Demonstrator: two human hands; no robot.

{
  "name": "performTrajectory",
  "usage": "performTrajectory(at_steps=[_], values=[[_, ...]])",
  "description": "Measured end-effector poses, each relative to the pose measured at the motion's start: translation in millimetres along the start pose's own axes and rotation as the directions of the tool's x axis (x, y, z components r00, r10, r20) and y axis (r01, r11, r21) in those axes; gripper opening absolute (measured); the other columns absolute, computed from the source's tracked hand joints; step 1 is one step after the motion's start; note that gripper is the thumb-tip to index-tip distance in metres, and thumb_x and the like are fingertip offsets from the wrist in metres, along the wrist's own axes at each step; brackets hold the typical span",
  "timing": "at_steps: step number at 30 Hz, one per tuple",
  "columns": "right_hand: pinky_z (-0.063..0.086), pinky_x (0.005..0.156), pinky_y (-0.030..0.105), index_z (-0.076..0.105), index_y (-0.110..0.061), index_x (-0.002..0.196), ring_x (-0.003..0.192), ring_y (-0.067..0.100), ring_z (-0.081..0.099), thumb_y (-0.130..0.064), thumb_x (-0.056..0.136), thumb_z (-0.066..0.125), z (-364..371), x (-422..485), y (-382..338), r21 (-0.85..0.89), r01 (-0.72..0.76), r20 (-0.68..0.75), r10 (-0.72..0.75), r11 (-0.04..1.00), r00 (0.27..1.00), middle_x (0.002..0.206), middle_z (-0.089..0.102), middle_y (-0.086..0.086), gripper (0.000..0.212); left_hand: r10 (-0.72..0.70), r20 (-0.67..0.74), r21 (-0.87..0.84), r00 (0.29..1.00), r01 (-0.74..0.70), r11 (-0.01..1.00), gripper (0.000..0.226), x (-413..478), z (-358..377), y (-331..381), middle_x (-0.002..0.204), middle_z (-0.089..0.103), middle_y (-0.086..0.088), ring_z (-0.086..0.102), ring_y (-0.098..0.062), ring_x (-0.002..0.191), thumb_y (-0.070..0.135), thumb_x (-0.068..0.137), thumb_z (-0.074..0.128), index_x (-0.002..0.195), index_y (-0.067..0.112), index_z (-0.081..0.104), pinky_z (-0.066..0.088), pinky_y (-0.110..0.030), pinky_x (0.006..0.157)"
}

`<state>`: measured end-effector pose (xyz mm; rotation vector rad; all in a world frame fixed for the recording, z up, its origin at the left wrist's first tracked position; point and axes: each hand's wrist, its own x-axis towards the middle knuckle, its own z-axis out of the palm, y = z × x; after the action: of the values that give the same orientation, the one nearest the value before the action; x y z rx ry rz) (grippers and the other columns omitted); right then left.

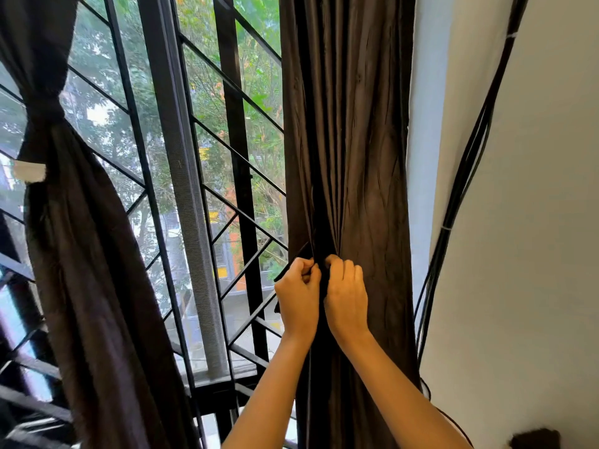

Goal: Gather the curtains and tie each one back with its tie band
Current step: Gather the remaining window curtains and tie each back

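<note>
The right curtain (366, 157), dark brown, hangs gathered beside the white wall. A dark tie band (293, 259) runs from its left edge toward my hands. My left hand (299, 294) and my right hand (346, 296) sit side by side at the curtain's front, fingers curled, each pinching dark fabric at the pinch point; the band's ends between them are hidden in shadow. The left curtain (94, 270) hangs cinched by its own dark tie band (45, 110) high at the left.
Behind the curtains is a window with a black metal grille (233, 157) and a grey frame post (186, 189). A bundle of black cables (470, 163) runs down the white wall (534, 222) right of the curtain. A pale tag (29, 171) sticks out of the left curtain.
</note>
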<state>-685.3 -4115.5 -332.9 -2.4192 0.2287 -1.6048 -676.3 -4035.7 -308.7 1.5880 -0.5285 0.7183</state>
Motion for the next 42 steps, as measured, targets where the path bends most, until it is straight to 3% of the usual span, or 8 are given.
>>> performTrajectory(at_steps=[3, 6, 11, 21, 30, 36, 40, 42], values=[[0.056, 0.066, 0.039, 0.046, 0.001, 0.125, 0.086, 0.031, 0.062, -0.008, 0.092, 0.056, -5, -1, -6, 0.200, -0.158, 0.075, 0.146, 0.967, 0.987, 0.099, 0.062, 0.017, 0.036, 0.001, 0.019, -0.005, 1.000, 0.000, 1.000, 0.005, -1, 2, 0, 0.072, 0.064, 0.013, 0.065, 0.002, 0.073, 0.008, 0.089, 0.064, 0.085, 0.009, 0.067, 0.048, -0.007, 0.062], [0.054, 0.078, 0.042, 0.042, -0.002, 0.133, 0.098, 0.029, 0.060, -0.016, 0.097, 0.046, -5, 1, -5, 0.238, -0.235, 0.142, 0.205, 0.942, 0.968, 0.110, 0.060, 0.016, 0.039, 0.020, 0.040, 0.008, 0.999, -0.020, 1.000, 0.005, -2, 5, 0, 0.074, 0.065, 0.012, 0.065, 0.001, 0.074, 0.010, 0.090, 0.063, 0.087, 0.010, 0.067, 0.049, -0.009, 0.063], [0.057, 0.055, 0.035, 0.061, 0.004, 0.110, 0.071, 0.030, 0.066, -0.005, 0.083, 0.057, -7, -2, -6, 0.212, -0.112, 0.040, 0.106, 0.971, 0.994, 0.082, 0.067, 0.016, 0.029, 0.024, 0.050, 0.030, 0.998, -0.025, 0.999, 0.006, -2, 7, 0, 0.072, 0.062, 0.016, 0.064, 0.001, 0.074, 0.011, 0.091, 0.061, 0.088, 0.012, 0.067, 0.046, -0.007, 0.061], [0.055, 0.080, 0.035, 0.065, -0.006, 0.114, 0.091, 0.023, 0.066, -0.003, 0.087, 0.060, -3, -4, 6, 0.337, -0.165, 0.078, 0.148, 0.927, 0.986, 0.101, 0.070, 0.009, 0.028, 0.003, 0.097, 0.006, 0.995, -0.003, 1.000, 0.005, 2, 7, 1, 0.072, 0.064, 0.013, 0.064, 0.003, 0.070, 0.012, 0.089, 0.064, 0.087, 0.013, 0.068, 0.046, -0.007, 0.062], [0.056, 0.065, 0.033, 0.070, -0.011, 0.089, 0.071, 0.009, 0.065, -0.008, 0.084, 0.066, -9, -6, 5, 0.502, -0.327, 0.114, 0.313, 0.801, 0.943, 0.078, 0.068, 0.001, 0.007, -0.014, 0.104, -0.027, 0.994, 0.017, 0.999, 0.007, -1, 9, 3, 0.069, 0.065, 0.013, 0.065, 0.004, 0.070, 0.018, 0.086, 0.069, 0.082, 0.013, 0.069, 0.047, -0.006, 0.061], [0.050, 0.062, 0.009, 0.071, -0.008, 0.090, 0.064, -0.006, 0.062, -0.003, 0.085, 0.065, -23, -2, 6, 0.559, -0.347, 0.162, 0.311, 0.754, 0.937, 0.075, 0.068, -0.006, 0.010, 0.040, 0.109, 0.066, 0.993, -0.047, 0.997, 0.011, -6, 11, 7, 0.073, 0.066, 0.010, 0.063, 0.002, 0.068, 0.024, 0.088, 0.067, 0.087, 0.013, 0.068, 0.050, -0.010, 0.063], [0.054, 0.062, 0.018, 0.071, -0.010, 0.086, 0.068, 0.005, 0.067, -0.002, 0.082, 0.067, -26, -10, 5, 0.667, -0.401, 0.169, 0.396, 0.628, 0.902, 0.074, 0.070, -0.004, 0.011, 0.024, 0.112, 0.093, 0.993, -0.034, 0.995, 0.008, -4, 15, 9, 0.072, 0.065, 0.006, 0.063, -0.002, 0.068, 0.019, 0.089, 0.065, 0.084, 0.012, 0.064, 0.052, -0.019, 0.061], [0.052, 0.061, 0.016, 0.071, -0.012, 0.085, 0.066, 0.006, 0.065, -0.003, 0.081, 0.069, -30, -12, 8, 0.693, -0.401, 0.202, 0.373, 0.599, 0.905, 0.072, 0.070, -0.002, 0.010, 0.021, 0.107, 0.118, 0.994, -0.034, 0.992, 0.006, -4, 14, 8, 0.073, 0.065, 0.003, 0.063, -0.005, 0.068, 0.017, 0.089, 0.063, 0.086, 0.012, 0.063, 0.054, -0.024, 0.062]])
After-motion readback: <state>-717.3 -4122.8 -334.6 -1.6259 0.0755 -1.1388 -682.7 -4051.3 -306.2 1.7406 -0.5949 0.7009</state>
